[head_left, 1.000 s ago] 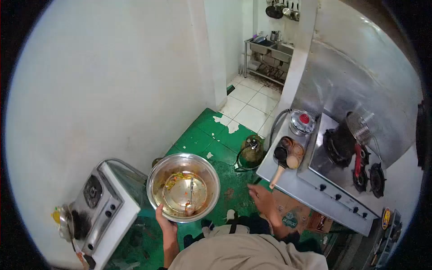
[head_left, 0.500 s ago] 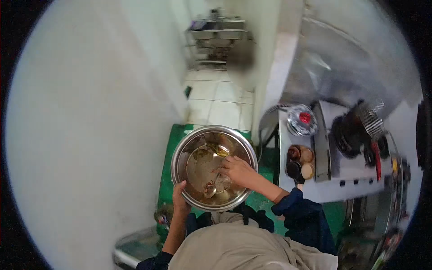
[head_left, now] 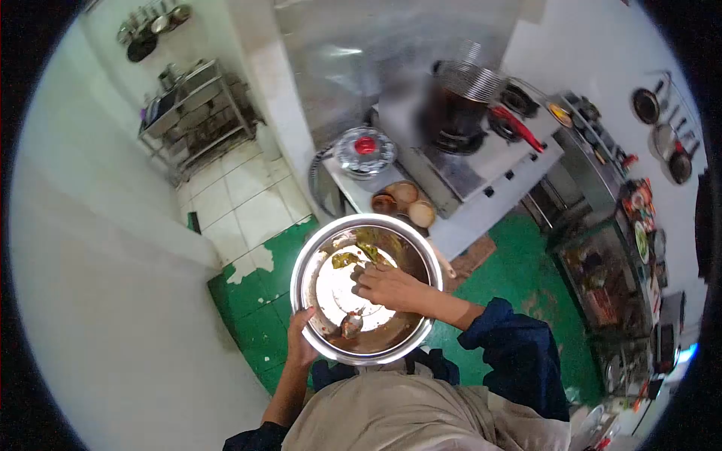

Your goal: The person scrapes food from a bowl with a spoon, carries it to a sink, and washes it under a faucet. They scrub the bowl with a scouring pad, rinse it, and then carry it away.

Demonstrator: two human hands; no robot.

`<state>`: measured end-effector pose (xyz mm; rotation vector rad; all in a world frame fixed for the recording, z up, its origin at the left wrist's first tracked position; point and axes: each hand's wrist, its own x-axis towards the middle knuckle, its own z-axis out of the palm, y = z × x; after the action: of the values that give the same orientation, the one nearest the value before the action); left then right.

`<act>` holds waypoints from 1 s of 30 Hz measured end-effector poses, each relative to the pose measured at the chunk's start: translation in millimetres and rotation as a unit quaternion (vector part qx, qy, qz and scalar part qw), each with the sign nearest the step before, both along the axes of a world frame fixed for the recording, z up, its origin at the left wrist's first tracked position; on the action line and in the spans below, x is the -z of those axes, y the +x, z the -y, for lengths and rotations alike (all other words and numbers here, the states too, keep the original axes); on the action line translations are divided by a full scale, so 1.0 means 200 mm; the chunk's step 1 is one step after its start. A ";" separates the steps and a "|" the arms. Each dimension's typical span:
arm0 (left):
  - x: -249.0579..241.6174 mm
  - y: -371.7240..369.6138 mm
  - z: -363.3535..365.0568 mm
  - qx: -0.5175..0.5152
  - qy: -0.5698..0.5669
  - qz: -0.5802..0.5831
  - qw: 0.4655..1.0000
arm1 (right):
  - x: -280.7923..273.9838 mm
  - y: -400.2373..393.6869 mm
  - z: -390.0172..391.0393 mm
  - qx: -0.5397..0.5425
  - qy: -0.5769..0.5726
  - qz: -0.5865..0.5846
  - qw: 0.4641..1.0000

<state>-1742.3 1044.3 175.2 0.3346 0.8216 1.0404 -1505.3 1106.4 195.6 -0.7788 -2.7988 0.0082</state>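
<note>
1. Moved: the right hand (head_left: pixel 395 289), outside the bowl a second ago, is now inside; the view has swung toward the stove (head_left: pixel 481 161).
2. Wide, round, shiny steel bowl (head_left: pixel 297 278): before the torso, above the green floor (head_left: pixel 263 323); rolled rim, smooth smeared wall.
3. Left hand (head_left: pixel 301 342): thumb over the near-left rim, remaining fingers hidden, clasping the edge, seemingly to steady and support it.
4. Right hand: fingers bent and bunched over the base, probably to reach the contents; whether they pinch anything, cannot tell.
5. Shiny oval-headed metal spoon (head_left: pixel 351 325): inside, near the left hand; handle partly hidden.
6. Limp yellow-green scraps (head_left: pixel 345 260): inside, beyond the right fingers; moist-looking, irregular.
</note>
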 end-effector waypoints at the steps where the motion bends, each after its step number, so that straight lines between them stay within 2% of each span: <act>1: -0.12 -0.09 0.03 0.010 0.013 0.006 1.000 | -0.13 -0.08 0.06 0.005 0.021 -0.007 1.000; 2: -0.11 -0.15 0.05 0.007 0.015 -0.013 1.000 | -0.16 -0.14 0.11 0.018 0.038 -0.015 0.999; 8: -0.13 -0.24 -0.14 0.116 -0.020 0.009 0.993 | -0.26 -0.22 0.19 0.146 -0.046 0.051 0.987; 11: 0.02 -0.30 -0.20 0.152 -0.006 0.002 0.988 | -0.14 -0.27 0.24 0.203 -0.021 0.028 0.979; 12: 0.06 -0.32 -0.21 0.168 -0.030 0.036 0.985 | -0.15 -0.31 0.25 0.229 -0.085 0.035 0.969; 14: 0.09 -0.38 -0.26 0.208 -0.020 0.051 0.977 | -0.09 -0.38 0.26 0.243 -0.083 0.043 0.966; 16: 0.04 -0.31 -0.34 0.229 0.007 0.048 0.972 | -0.09 -0.32 0.24 0.266 -0.072 0.038 0.961; 21: 0.26 -0.20 -0.46 0.270 -0.016 0.027 0.962 | 0.12 -0.23 0.28 0.322 -0.102 0.052 0.940; 24: 0.17 -0.06 -0.61 0.307 -0.013 0.001 0.952 | 0.07 -0.11 0.21 0.345 -0.125 0.061 0.928; 25: 0.16 0.02 -0.65 0.316 -0.010 -0.014 0.949 | 0.09 -0.03 0.18 0.348 -0.134 0.064 0.926; 26: 0.00 0.12 -0.69 0.319 -0.005 -0.015 0.948 | -0.04 0.06 0.16 0.355 -0.128 0.051 0.925; 27: -0.04 0.28 -0.71 0.322 -0.003 -0.013 0.947 | -0.04 0.21 0.16 0.362 -0.124 0.042 0.923; 28: -0.03 0.45 -0.73 0.326 0.002 -0.007 0.945 | -0.01 0.38 0.15 0.370 -0.117 0.036 0.921; 29: 0.18 0.49 -0.78 0.334 0.004 -0.002 0.943 | 0.21 0.39 0.12 0.374 -0.117 0.033 0.919; 30: 0.13 0.60 -0.84 0.341 0.009 0.001 0.940 | 0.16 0.48 0.07 0.377 -0.115 0.027 0.919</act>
<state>-1621.7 1212.4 148.9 0.5837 0.6199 0.3973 -1408.8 1092.1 162.9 -1.8822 -2.3757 0.1850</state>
